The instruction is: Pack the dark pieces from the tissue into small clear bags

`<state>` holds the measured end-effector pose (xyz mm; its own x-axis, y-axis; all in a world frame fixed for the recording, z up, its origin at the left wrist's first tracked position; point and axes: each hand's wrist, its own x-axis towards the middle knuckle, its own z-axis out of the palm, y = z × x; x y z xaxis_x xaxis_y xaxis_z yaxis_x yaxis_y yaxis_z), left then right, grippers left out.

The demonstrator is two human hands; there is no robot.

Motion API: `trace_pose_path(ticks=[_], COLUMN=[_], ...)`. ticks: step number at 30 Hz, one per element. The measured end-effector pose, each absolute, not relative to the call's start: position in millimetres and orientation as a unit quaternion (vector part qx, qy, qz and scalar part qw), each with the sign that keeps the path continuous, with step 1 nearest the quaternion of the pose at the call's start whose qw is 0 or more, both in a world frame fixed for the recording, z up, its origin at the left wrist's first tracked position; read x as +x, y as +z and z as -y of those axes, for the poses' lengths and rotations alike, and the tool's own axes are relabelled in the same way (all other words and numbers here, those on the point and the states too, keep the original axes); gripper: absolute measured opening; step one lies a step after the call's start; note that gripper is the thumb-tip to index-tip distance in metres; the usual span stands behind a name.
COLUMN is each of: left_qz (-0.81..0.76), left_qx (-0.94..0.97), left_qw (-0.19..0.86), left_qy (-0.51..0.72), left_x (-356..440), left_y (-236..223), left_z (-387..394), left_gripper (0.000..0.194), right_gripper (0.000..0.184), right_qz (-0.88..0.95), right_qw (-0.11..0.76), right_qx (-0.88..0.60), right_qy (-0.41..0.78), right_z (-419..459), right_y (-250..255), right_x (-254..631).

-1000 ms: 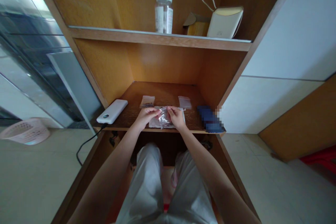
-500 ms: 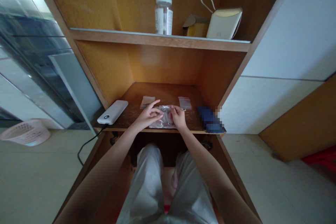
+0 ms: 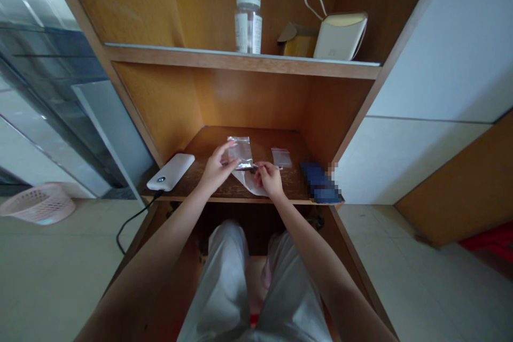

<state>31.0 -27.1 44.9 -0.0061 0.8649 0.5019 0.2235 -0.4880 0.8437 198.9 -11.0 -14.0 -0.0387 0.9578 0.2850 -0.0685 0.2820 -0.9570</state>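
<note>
My left hand point(image 3: 219, 170) has its thumb and fingers closed on a small clear plastic bag point(image 3: 241, 150), which stands raised off the desk board. Beside it, my right hand point(image 3: 269, 177) is closed in a pinch at the bag's lower right corner. A thin thing shows at its fingertips, too small to make out. Below both hands a whitish, see-through sheet or bag point(image 3: 249, 184) lies on the dark wooden board point(image 3: 192, 184). Just right of my right hand lies a small flat zip bag point(image 3: 281, 157).
A white power bank point(image 3: 171, 172) with a black cable lies at the left. A dark blue object point(image 3: 319, 181), partly blurred out, lies at the right. On the shelf above stand a bottle point(image 3: 248, 24), an opened box point(image 3: 298, 43) and a cream-coloured case point(image 3: 340, 36) with a strap.
My left hand has moved slightly left and now holds up the clear bag, which lay low between both hands before. The whitish sheet beneath has come into view. My right hand stays nearly in place.
</note>
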Motion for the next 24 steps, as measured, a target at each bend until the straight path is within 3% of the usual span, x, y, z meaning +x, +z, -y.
trace_pose_path(ticks=[4,9,24], left_qz=[-0.431,-0.486,-0.540], left_qx=[0.513,0.419,0.538], left_qw=[0.324,0.383,0.381], left_qy=[0.668,0.664,0.523], left_x=[8,-13,-2], left_y=[50,46,30], left_z=[-12,-47,-68], left_gripper=[0.039,0.035,0.028], right_gripper=[0.028,0.026,0.021], right_qz=[0.613,0.631,0.663], right_qw=[0.521,0.490,0.463], right_qx=[-0.383,-0.398,-0.400], right_qy=[0.454,0.451,0.431], right_z=[9,6,3], right_y=[-19,-21,-29], right_x=[197,197,198])
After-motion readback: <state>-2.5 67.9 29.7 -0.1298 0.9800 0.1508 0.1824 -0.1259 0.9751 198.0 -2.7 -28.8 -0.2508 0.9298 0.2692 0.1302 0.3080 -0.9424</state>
